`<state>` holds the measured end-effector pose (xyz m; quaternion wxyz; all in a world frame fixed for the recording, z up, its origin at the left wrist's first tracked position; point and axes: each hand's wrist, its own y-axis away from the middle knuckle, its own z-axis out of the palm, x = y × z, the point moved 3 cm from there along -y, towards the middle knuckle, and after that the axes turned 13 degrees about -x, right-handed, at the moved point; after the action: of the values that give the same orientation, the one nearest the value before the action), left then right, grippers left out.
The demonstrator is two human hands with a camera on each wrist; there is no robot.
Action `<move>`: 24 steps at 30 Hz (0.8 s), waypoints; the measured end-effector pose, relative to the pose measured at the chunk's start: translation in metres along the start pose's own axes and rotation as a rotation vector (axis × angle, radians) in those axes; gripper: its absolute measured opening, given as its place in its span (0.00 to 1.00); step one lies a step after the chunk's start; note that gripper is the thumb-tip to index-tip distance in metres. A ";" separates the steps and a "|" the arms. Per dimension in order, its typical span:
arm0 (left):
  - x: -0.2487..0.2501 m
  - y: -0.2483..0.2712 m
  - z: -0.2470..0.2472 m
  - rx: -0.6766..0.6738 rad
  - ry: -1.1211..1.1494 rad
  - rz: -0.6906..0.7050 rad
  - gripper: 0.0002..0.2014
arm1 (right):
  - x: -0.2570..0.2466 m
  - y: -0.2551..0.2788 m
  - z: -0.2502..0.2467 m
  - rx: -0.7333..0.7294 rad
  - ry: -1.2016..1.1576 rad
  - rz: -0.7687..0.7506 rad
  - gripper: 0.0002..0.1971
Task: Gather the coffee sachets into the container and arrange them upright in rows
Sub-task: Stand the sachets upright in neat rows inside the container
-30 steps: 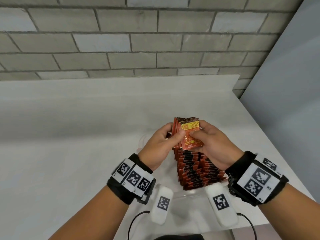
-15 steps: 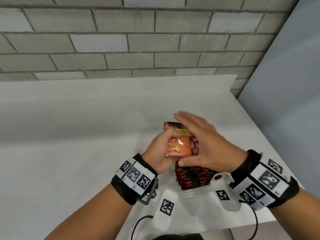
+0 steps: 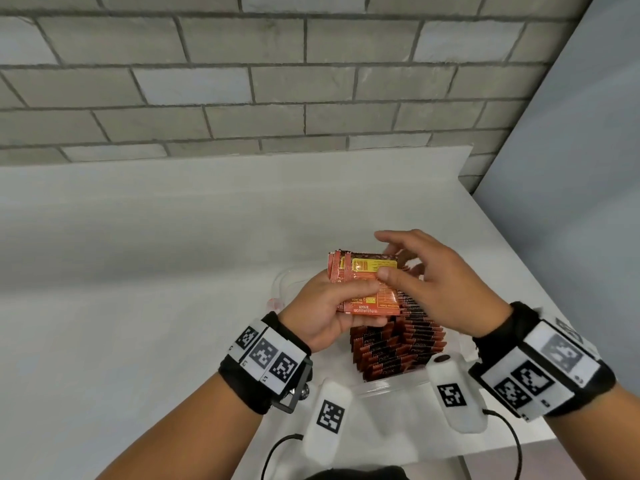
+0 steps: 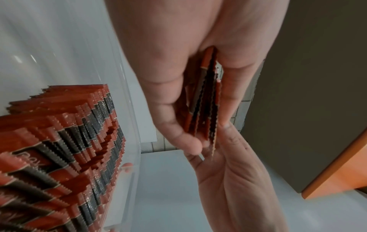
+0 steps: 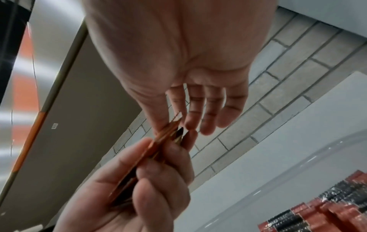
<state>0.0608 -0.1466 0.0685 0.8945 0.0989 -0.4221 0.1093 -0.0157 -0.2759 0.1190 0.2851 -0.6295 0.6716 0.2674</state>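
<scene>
My left hand (image 3: 346, 303) grips a small stack of orange-red coffee sachets (image 3: 367, 271), held above the clear container (image 3: 391, 389). The stack shows edge-on between thumb and fingers in the left wrist view (image 4: 206, 102). My right hand (image 3: 408, 261) hovers over the stack with its fingers spread and nearly straight. Its thumb touches the front sachet's yellow label. In the right wrist view the sachets (image 5: 158, 141) sit between the two hands. Rows of upright red-and-black sachets (image 3: 398, 348) fill the container's near part (image 4: 59, 141).
The container stands near the right front corner of a white table (image 3: 138, 271). A grey brick wall (image 3: 242, 81) runs behind and a grey panel (image 3: 571, 168) closes the right side. The table's right edge lies close to the container.
Both hands pinched the stack a second ago. The right hand has since let go and spread over it, and the stack now lies flatter in the left hand, label up.
</scene>
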 end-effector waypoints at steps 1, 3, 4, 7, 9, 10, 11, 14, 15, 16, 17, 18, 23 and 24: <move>-0.001 -0.001 0.000 0.003 -0.005 -0.008 0.13 | 0.001 0.000 -0.002 0.011 0.003 0.015 0.21; -0.001 -0.002 -0.001 0.009 -0.006 -0.010 0.14 | 0.003 0.000 -0.003 0.049 -0.020 0.030 0.14; -0.002 -0.002 -0.002 0.026 0.004 -0.009 0.15 | 0.003 0.000 -0.005 0.097 -0.054 0.027 0.10; -0.001 -0.003 -0.004 0.084 0.068 -0.011 0.20 | 0.000 0.004 -0.013 0.277 -0.107 -0.040 0.07; 0.000 -0.004 -0.006 0.083 0.139 0.001 0.20 | -0.004 0.006 -0.012 0.268 -0.021 -0.103 0.07; 0.001 -0.003 -0.006 0.077 0.178 0.016 0.19 | -0.005 0.007 -0.009 0.210 0.029 -0.122 0.07; 0.001 -0.003 -0.007 0.074 0.199 0.032 0.17 | -0.004 0.008 -0.004 0.130 0.071 -0.124 0.06; 0.004 -0.003 -0.011 0.084 0.132 0.079 0.15 | 0.003 0.011 0.006 -0.051 0.119 -0.069 0.09; 0.004 -0.002 -0.012 0.093 0.086 0.086 0.15 | 0.004 0.012 0.005 -0.061 0.094 -0.054 0.10; 0.005 -0.002 -0.012 0.095 0.043 0.086 0.13 | 0.003 0.012 0.002 -0.045 0.056 -0.041 0.11; 0.004 -0.002 -0.012 0.093 0.001 0.078 0.12 | 0.003 0.012 -0.002 -0.009 0.033 -0.028 0.12; 0.004 -0.002 -0.010 0.079 -0.035 0.068 0.12 | 0.003 0.012 -0.004 0.025 0.041 -0.011 0.14; -0.005 -0.006 -0.001 0.028 -0.183 0.017 0.13 | 0.009 0.011 -0.003 -0.092 -0.041 0.128 0.23; -0.007 -0.007 -0.002 0.044 -0.200 0.016 0.11 | 0.012 0.012 -0.007 -0.120 -0.075 0.154 0.22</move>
<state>0.0598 -0.1534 0.0617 0.8446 0.1255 -0.5075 0.1154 -0.0290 -0.2878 0.1152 0.2504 -0.5814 0.6897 0.3515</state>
